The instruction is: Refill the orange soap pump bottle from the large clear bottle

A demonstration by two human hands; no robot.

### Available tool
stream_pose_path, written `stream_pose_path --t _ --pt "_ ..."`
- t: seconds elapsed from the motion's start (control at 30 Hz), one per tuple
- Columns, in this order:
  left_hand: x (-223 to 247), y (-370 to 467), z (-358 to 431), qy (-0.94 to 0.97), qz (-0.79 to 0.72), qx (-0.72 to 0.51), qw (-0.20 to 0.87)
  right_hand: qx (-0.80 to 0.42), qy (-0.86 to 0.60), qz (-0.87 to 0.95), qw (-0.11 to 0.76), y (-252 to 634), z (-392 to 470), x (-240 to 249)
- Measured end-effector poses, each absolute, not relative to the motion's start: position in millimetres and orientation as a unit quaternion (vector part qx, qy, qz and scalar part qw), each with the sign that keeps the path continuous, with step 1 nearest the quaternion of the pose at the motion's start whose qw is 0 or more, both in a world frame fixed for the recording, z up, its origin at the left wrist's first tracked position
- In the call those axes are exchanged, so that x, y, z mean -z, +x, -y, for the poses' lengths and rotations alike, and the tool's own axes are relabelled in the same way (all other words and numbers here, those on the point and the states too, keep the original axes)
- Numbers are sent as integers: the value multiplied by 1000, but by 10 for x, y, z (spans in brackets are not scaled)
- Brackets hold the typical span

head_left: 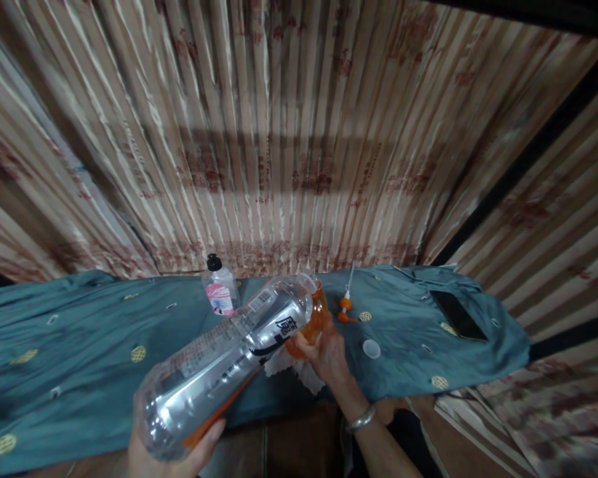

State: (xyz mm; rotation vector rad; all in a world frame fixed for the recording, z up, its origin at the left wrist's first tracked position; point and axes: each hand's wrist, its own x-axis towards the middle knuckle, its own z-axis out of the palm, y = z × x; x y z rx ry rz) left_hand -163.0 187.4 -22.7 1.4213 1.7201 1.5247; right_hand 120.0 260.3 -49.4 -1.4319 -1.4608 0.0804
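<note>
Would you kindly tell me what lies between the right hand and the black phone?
In the head view, a round whitish disc lies between the right hand and the black phone, with an orange pump top farther back.

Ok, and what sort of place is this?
Possibly a curtained-off nook in a home: patterned curtains hang behind and beside a spread teal cloth, with a dark bar at right.

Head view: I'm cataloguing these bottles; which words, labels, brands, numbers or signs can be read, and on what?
"魔", probably: the large black character on the big clear plastic bottle; its smaller print is too blurred.
Pink-and-white label on the small clear plastic bottle with a black cap: too small to read.
Reddish printed marks on the beige pleated curtain: too blurred to read.
</note>
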Motion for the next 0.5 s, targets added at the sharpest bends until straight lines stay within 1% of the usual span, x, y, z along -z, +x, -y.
stream_pose_path --t 0.13,0.3,0.5 --pt "195 -1619 -1859 510 -626 -554 205 -52 -600 607 518 1193 -2589 453" --pt "210 -1659 -1860 520 -638 -534 195 -41 -601 610 514 1192 -2577 412" --pt "203 -1673 -1875 539 -628 -539 155 -43 -606 613 505 1200 -2573 435"
